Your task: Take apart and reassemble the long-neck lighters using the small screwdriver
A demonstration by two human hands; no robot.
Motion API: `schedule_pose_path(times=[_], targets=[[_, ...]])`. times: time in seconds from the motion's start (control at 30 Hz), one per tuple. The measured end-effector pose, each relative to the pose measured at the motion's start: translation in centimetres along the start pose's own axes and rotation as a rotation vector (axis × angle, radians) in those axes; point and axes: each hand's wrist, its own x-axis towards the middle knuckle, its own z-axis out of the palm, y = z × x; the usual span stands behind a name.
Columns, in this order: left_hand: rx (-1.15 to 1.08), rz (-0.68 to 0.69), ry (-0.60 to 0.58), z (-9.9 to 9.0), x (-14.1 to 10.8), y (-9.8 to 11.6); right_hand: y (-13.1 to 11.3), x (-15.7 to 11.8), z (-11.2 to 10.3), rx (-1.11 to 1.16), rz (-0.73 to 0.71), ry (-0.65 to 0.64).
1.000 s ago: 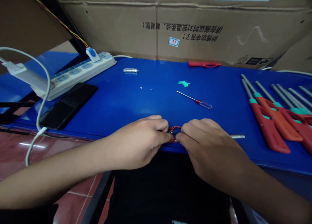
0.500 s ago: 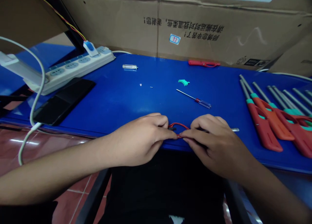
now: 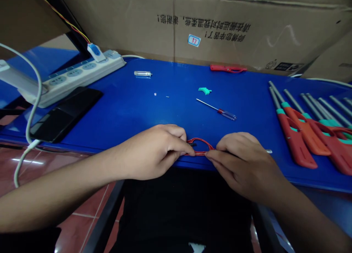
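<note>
A red lighter casing (image 3: 200, 153) lies crosswise at the table's front edge, its open loop and a dark part inside it showing between my hands. My left hand (image 3: 161, 150) is closed on its left end, thumb and index finger pressed on the casing. On the right end, my right hand (image 3: 244, 161) is closed with its fingertips at the lower strip. A metal tip (image 3: 268, 151) pokes out beyond the right hand. Farther back lie a screwdriver (image 3: 227, 114) with a clear handle and a green trigger piece (image 3: 205, 91). Both palms hide much of the casing.
Several red and orange lighters (image 3: 298, 143) lie at the right. A red casing half (image 3: 228, 68) rests before the cardboard box (image 3: 123, 25). A clear tube (image 3: 142, 73) and tiny bits (image 3: 155, 94) lie mid-table. To the left are a phone (image 3: 66, 113) and a power strip (image 3: 88, 75).
My fingers have drawn slightly apart, so more of the red casing and its loop shows between them. The whole view has shifted a little.
</note>
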Motion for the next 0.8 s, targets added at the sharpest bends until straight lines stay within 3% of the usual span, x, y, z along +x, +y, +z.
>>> schedule_pose_path(times=[0.23, 0.4, 0.63, 0.8], targets=[[0.059, -0.053, 0.024, 0.1, -0.5, 0.4, -0.6, 0.5, -0.2, -0.170, -0.033, -0.056], [0.196, 0.003, 0.021, 0.3, -0.8, 0.7, -0.8, 0.5, -0.2, -0.138, -0.008, -0.057], [0.403, 0.126, -0.090, -0.4, -0.7, 0.5, -0.5, 0.4, -0.4, -0.110, -0.017, -0.078], [0.351, 0.127, -0.093, -0.4, -0.9, 0.3, 0.4, 0.1, -0.1, -0.014, -0.011, -0.075]])
